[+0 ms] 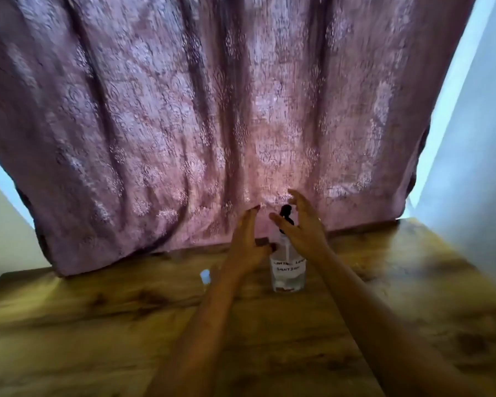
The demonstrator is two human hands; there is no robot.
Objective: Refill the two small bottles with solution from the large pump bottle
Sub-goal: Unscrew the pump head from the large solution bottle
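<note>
1. Wood-grain tabletop (97, 325) fills the lower half of the head view. Its far edge meets a mauve patterned curtain (183, 110) that hangs down to the surface. The left wall (0, 224) bounds the far left corner, and the right wall (470, 167) runs along the right edge.
2. Broad stretches of wood lie to either side of the bottles and between them and the viewer. The bottles stand near the far edge, close to the curtain.
3. Left hand (246, 239): raised just left of the large pump bottle (288, 270), fingers spread apart and pointing up, thumb reaching toward the bottle's shoulder. It grips nothing. Blur hides whether the thumb touches the bottle.
4. Right hand (304, 224): raised on the right of the black pump head (286, 211), fingers apart and lightly curved, thumb pointing left in front of the pump. It grips nothing, and contact with the pump cannot be told.
5. Large pump bottle: clear, upright on the tabletop between the two hands, long axis vertical, pump head on top, white handwritten label facing the viewer. The nozzle's direction is too blurred to tell.
6. Small bottle (205, 277): on the tabletop just left of the left forearm, blurred, seemingly upright with its pale cap uppermost.
</note>
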